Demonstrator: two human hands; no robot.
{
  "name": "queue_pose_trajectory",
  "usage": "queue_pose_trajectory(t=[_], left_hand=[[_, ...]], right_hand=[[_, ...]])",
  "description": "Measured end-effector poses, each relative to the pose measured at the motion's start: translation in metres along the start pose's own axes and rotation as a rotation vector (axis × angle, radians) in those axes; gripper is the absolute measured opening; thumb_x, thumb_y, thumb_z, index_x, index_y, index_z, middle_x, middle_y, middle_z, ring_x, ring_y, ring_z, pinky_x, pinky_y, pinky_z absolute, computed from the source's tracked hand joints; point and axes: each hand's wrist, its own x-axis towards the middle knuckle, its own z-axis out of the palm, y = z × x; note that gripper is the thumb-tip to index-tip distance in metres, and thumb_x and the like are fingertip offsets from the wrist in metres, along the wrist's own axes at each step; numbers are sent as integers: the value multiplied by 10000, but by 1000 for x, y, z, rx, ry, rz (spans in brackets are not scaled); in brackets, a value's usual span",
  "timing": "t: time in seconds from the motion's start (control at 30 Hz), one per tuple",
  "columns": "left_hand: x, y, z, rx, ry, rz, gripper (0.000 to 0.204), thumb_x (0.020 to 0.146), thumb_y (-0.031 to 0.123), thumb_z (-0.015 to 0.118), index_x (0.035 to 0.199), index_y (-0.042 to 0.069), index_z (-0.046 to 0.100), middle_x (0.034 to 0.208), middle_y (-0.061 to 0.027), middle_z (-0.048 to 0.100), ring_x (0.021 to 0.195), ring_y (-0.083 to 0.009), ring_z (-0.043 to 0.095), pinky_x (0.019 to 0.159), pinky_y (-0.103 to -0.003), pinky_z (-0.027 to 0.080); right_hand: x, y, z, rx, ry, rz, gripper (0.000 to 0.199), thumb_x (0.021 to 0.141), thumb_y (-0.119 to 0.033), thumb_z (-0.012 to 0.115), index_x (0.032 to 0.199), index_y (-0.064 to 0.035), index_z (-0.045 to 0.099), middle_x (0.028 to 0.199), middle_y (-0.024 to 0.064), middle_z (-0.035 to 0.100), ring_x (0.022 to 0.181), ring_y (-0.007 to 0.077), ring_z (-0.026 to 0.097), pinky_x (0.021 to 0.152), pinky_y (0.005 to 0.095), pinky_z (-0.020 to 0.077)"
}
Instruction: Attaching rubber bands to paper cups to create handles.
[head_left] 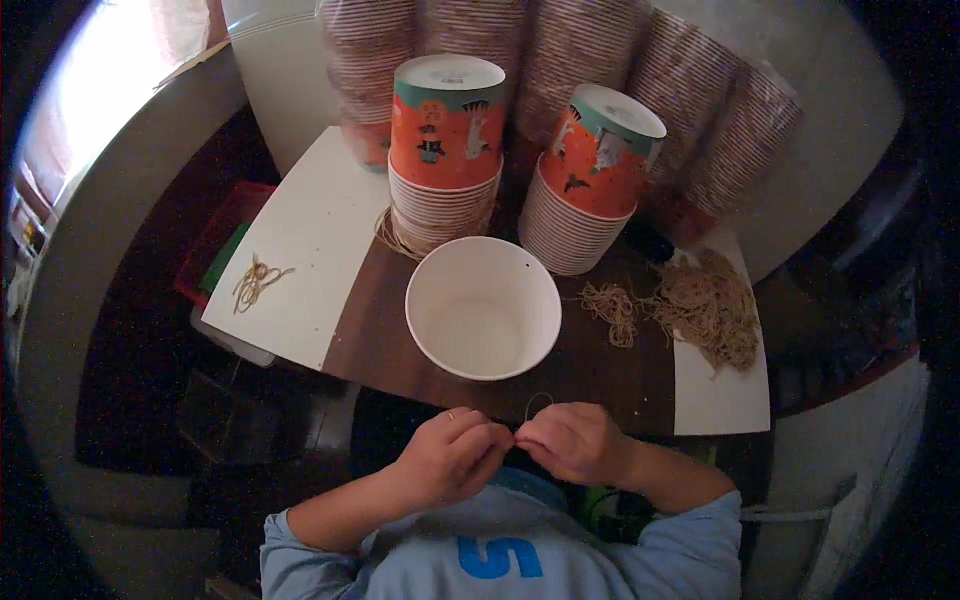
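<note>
My left hand (460,452) and my right hand (578,442) meet fingertip to fingertip, in front of the table's near edge. Both are closed in a pinch. A thin loop of string (540,396) rises above the right hand's fingers; the rest of it is hidden in the pinched fingertips. Just beyond the hands, a large white paper bucket (484,330) stands on the table, mouth up, with a small dark hole near its rim at the far right.
Two upside-down stacks of orange-and-green printed paper buckets (445,130) (590,170) stand behind, string around the left one's base. Plastic-wrapped bucket stacks (580,60) line the back. A tangled string heap (712,310) and smaller bundle (610,312) lie right; knotted strings (258,283) lie left.
</note>
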Motion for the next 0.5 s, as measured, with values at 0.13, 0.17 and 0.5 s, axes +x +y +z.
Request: queue_pose_trajectory(t=[0.13,0.17,0.5], left_hand=[[7,4,-4,73,14,59,189,673,20,679,826,41,571,737,-91,563,625,-252,562,528,-346,458],[7,4,-5,84,-5,65,185,678,16,665,835,31,570,756,-86,565,636,-243,557,558,-336,455],[31,9,-19,139,-156,142,171,682,53,653,829,42,566,787,-83,566,675,-237,551,600,-338,458]], right_hand=[[3,-1,-3,-19,17,-25,153,729,-79,667,837,-52,563,747,78,569,620,225,588,523,315,503],[3,-1,-5,-21,18,-23,153,729,-79,667,837,-52,563,747,78,569,620,225,588,523,315,503],[6,-3,-17,20,37,55,210,691,-75,689,866,-53,574,744,88,564,644,241,584,546,334,501]])
